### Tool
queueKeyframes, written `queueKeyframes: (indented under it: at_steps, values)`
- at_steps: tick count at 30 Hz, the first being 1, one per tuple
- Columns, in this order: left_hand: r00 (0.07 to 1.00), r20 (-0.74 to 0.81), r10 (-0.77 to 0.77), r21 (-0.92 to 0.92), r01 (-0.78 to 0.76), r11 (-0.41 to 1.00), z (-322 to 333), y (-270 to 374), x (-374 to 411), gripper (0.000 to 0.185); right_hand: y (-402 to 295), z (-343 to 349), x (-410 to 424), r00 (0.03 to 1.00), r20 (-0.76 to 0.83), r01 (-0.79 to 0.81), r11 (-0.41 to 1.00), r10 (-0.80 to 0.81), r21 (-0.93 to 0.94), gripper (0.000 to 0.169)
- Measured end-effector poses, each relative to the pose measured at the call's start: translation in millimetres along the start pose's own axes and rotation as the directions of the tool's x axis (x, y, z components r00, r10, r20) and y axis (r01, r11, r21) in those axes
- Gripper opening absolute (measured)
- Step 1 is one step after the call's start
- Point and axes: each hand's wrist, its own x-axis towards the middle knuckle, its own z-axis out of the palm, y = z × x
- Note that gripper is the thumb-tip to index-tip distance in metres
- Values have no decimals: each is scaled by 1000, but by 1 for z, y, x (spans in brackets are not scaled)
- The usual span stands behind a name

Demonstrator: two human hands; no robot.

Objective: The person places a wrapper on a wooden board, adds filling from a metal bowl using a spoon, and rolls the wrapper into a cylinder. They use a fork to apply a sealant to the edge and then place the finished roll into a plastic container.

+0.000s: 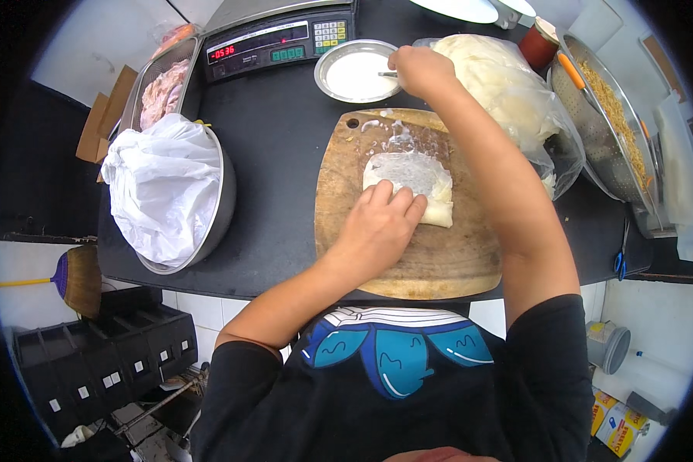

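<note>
On the wooden cutting board (421,260) lies a thin, pale dough wrapper (439,212), its near side folded into a roll. My left hand (381,222) rests on that roll, with its fingertips curled over the folded edge and hiding the left part. The wrapper's flat far side looks wet. My right hand (423,70) reaches over the right rim of a metal bowl (321,75) of white liquid. It grips a metal utensil (387,74), probably a spoon, whose end is in the liquid. White smears mark the board beyond the wrapper.
A plastic bag of pale wrappers (485,81) lies right of the bowl, beside a colander (577,124) of golden shreds. Blue-handled scissors (621,263) lie at the right edge. Left are a pot with a white bag (161,190), a meat basket (164,92) and a digital scale (265,46).
</note>
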Motion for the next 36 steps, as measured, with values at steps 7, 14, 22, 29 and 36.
queueKeyframes:
  at_steps: [7, 14, 22, 29, 36]
  values:
    - [1000, -3, -31, -22, 31, 999, 1, 1, 0, 39, 4, -4, -11, 993, 105, 43, 999, -46, 30, 25]
    - [997, -74, -19, 35, 22, 999, 5, 6, -4, 40, 10, -13, -15, 999, 32, -4, 997, 6, -82, 25]
    - [994, -104, -33, 66, 40, 997, 8, 9, -7, 39, 10, -17, -25, 998, 58, -1, 1000, 1, -5, 29]
    - [990, -141, -17, 73, 27, 997, 11, 10, -7, 38, 38, -23, -44, 1000, 13, -12, 932, 7, 362, 30]
    - [991, -131, -34, 59, 42, 997, 12, 9, -10, 38, 19, -53, -156, 991, 104, 26, 874, -87, 485, 28]
